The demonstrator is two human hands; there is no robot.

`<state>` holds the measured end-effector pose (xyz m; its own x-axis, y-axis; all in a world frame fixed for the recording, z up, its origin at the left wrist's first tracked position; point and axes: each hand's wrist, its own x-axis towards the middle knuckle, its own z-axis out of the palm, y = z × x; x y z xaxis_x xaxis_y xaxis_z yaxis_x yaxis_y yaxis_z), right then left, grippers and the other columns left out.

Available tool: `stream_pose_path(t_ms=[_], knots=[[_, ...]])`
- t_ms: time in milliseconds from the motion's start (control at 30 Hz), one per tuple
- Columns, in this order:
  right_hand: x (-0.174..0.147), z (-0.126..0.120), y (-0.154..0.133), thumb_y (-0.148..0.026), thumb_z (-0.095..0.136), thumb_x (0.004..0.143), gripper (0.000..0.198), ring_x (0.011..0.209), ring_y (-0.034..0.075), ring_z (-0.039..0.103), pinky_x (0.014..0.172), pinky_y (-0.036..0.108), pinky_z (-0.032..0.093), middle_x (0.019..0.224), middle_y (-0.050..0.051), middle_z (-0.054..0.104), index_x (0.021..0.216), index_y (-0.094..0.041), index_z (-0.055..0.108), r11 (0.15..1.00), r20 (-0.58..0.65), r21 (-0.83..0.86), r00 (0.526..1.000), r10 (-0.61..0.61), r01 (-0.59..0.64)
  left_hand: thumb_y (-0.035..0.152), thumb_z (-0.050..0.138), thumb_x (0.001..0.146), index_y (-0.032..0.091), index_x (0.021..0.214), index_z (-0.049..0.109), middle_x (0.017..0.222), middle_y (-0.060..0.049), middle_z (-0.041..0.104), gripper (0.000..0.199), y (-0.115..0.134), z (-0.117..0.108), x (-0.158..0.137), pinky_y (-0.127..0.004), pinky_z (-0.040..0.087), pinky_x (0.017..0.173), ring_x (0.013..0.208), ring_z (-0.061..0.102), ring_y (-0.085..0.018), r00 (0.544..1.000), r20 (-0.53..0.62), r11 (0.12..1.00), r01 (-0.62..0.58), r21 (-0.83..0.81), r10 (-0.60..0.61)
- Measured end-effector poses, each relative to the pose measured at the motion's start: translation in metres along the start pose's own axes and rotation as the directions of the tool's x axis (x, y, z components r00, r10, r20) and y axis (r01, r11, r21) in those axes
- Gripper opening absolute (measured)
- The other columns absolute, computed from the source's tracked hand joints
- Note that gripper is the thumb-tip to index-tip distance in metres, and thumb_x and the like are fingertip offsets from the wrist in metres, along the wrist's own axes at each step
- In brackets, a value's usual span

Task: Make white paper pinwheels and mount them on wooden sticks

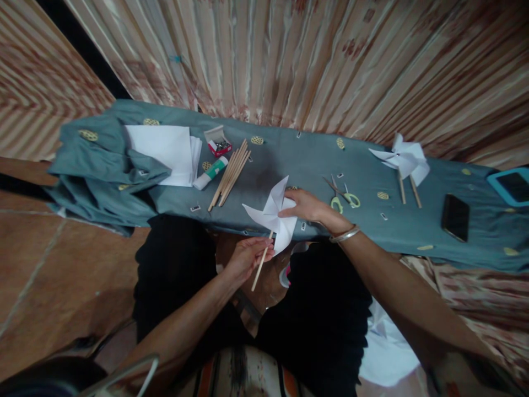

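Observation:
A white paper pinwheel point(268, 219) with folded blades is between my hands, over the front edge of the cloth-covered bench. My left hand point(249, 257) is closed in a pinch on its thin wooden stick point(259, 273), whose lower end sticks out below the fingers. From the right, my right hand point(305, 206) grips the paper near the blades, thumb on top and the other fingers partly hidden. To the right of that hand lie scissors point(344, 197) with green handles. Several loose wooden sticks point(231, 173) lie in a bundle to the left.
White paper sheets point(161, 151), a glue stick point(210, 172) and a small open box of metal pins point(218, 141) are at the left. Finished pinwheels point(403, 157), a black phone point(455, 216) and a blue-framed device point(512, 186) lie right. A curtain point(264, 60) hangs behind.

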<state>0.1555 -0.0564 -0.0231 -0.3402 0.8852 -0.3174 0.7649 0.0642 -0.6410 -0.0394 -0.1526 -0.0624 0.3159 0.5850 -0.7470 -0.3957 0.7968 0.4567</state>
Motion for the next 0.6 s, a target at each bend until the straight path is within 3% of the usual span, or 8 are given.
stream_pose_path(t_ms=[133, 300, 400, 467, 533, 600], knots=[[-0.007, 0.009, 0.004, -0.016, 0.072, 0.069, 0.031, 0.088, 0.021, 0.067, 0.078, 0.03, 0.049, 0.099, 0.005, 0.074, 0.1, -0.015, 0.07, 0.988, -0.079, 0.156, 0.997, 0.015, -0.002, 0.011, 0.078, 0.071, 0.012, 0.068, 0.073, 0.062, -0.004, 0.07, 0.006, 0.0, -0.001, 0.0, -0.017, 0.052, 0.052, 0.051, 0.062, -0.008, 1.0, -0.001, 1.0, -0.023, 0.014, 0.023], [-0.033, 0.022, -0.007, -0.02, 0.071, 0.074, 0.03, 0.092, 0.022, 0.067, 0.084, 0.033, 0.05, 0.103, 0.005, 0.074, 0.103, -0.018, 0.067, 0.975, -0.315, 0.217, 0.949, 0.03, 0.041, 0.023, 0.086, 0.06, 0.013, 0.069, 0.074, 0.064, -0.003, 0.07, 0.018, 0.0, -0.003, 0.001, -0.02, 0.05, 0.052, 0.051, 0.06, -0.009, 0.993, 0.022, 0.992, -0.117, 0.056, 0.116], [-0.06, 0.028, -0.021, -0.027, 0.068, 0.082, 0.016, 0.08, 0.02, 0.068, 0.076, 0.032, 0.051, 0.09, 0.004, 0.074, 0.096, -0.02, 0.065, 0.998, -0.456, 0.061, 0.89, 0.013, 0.017, 0.032, 0.087, 0.056, 0.013, 0.074, 0.075, 0.064, -0.003, 0.07, 0.029, 0.002, -0.005, 0.001, -0.021, 0.048, 0.052, 0.051, 0.059, -0.01, 0.977, 0.063, 0.973, -0.208, 0.1, 0.202], [-0.078, 0.033, -0.029, -0.028, 0.063, 0.087, 0.009, 0.08, 0.02, 0.068, 0.076, 0.032, 0.051, 0.087, 0.004, 0.074, 0.092, -0.021, 0.063, 0.992, -0.547, -0.111, 0.829, -0.115, 0.064, 0.036, 0.083, 0.059, 0.013, 0.072, 0.075, 0.059, -0.003, 0.068, 0.027, 0.004, -0.006, 0.0, -0.022, 0.046, 0.053, 0.05, 0.057, -0.01, 0.951, 0.119, 0.94, -0.302, 0.157, 0.286], [-0.094, 0.041, -0.035, -0.024, 0.058, 0.091, 0.007, 0.083, 0.021, 0.068, 0.079, 0.034, 0.05, 0.093, 0.006, 0.074, 0.097, -0.021, 0.061, 0.941, -0.614, -0.311, 0.727, -0.307, 0.134, 0.038, 0.078, 0.064, 0.015, 0.065, 0.073, 0.053, -0.001, 0.064, 0.024, 0.007, -0.005, -0.003, -0.023, 0.046, 0.056, 0.05, 0.055, -0.011, 0.922, 0.173, 0.897, -0.379, 0.227, 0.346], [-0.105, 0.047, -0.039, -0.017, 0.056, 0.091, 0.018, 0.084, 0.021, 0.068, 0.079, 0.036, 0.05, 0.093, 0.006, 0.074, 0.109, -0.021, 0.058, 0.885, -0.614, -0.437, 0.666, -0.422, 0.159, 0.037, 0.075, 0.066, 0.016, 0.056, 0.069, 0.051, -0.001, 0.062, 0.024, 0.01, -0.005, -0.007, -0.024, 0.046, 0.058, 0.052, 0.055, -0.012, 0.905, 0.192, 0.862, -0.421, 0.283, 0.379]])
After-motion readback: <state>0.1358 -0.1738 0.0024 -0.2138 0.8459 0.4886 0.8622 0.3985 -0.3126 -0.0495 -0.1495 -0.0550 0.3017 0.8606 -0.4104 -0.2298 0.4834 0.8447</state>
